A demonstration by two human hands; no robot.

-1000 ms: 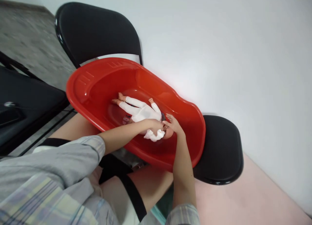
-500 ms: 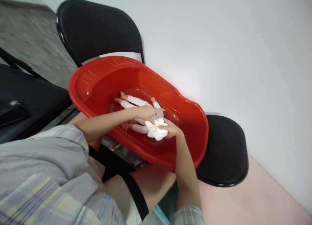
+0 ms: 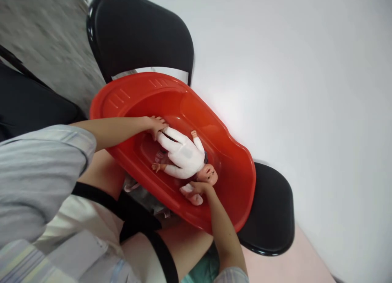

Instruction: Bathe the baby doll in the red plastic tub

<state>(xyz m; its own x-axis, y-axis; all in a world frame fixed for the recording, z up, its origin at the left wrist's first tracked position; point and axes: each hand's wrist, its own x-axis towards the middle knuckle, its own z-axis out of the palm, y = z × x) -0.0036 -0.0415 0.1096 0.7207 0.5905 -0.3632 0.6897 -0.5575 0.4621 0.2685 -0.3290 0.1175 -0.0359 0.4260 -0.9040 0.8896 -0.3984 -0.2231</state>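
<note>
A baby doll (image 3: 183, 156) in a white suit lies on its back inside a red plastic baby tub (image 3: 232, 152). My left hand (image 3: 157, 125) is closed round the doll's feet at the tub's far end. My right hand (image 3: 199, 188) is just below the doll's head and is closed on a small white cloth (image 3: 192, 194), which rests against the tub's near wall.
The tub rests on a black folding chair (image 3: 269, 217) set against a white wall (image 3: 306, 70). Another black seat (image 3: 30, 107) stands at the left. My bare knees are under the tub's near rim. Grey floor lies at the top left, pink floor at the bottom right.
My left hand went from the doll's chest to its feet. My right hand drew the white cloth off the doll's head and down toward the near wall, so the face now shows.
</note>
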